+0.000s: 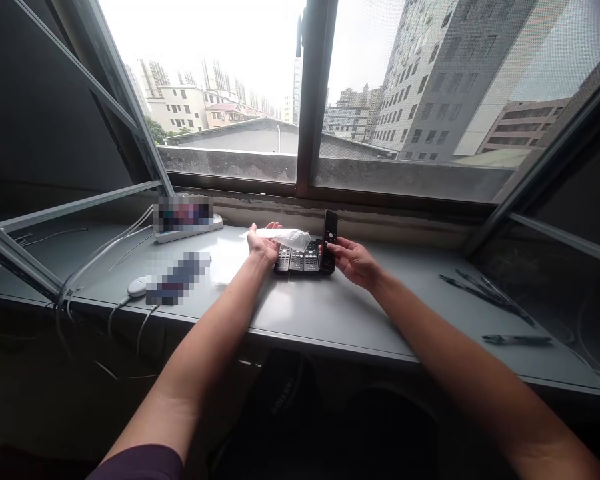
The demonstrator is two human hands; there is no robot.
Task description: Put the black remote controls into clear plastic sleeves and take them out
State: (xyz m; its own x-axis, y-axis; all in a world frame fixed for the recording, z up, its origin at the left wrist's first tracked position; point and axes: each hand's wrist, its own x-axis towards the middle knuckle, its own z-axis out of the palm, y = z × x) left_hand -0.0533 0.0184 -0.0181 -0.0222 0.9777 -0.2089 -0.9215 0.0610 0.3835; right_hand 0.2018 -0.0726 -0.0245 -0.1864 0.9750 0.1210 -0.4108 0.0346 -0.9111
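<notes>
My right hand (355, 261) is closed around a black remote control (331, 230), held upright over the table. In my left hand (265, 245) is a thin, translucent white plastic bag (293, 236), stretched out towards the remote. Below the bag, several black remote controls (297, 259) lie side by side in a row on the grey table (290, 307). The bag hides their far ends.
White cables hang over the table's left front edge, near a white round puck (137, 287) and blurred-out items. A white power strip (190, 230) sits at the back left. Pens (516, 339) lie at the right. Metal frame bars slant up both sides; a window is behind.
</notes>
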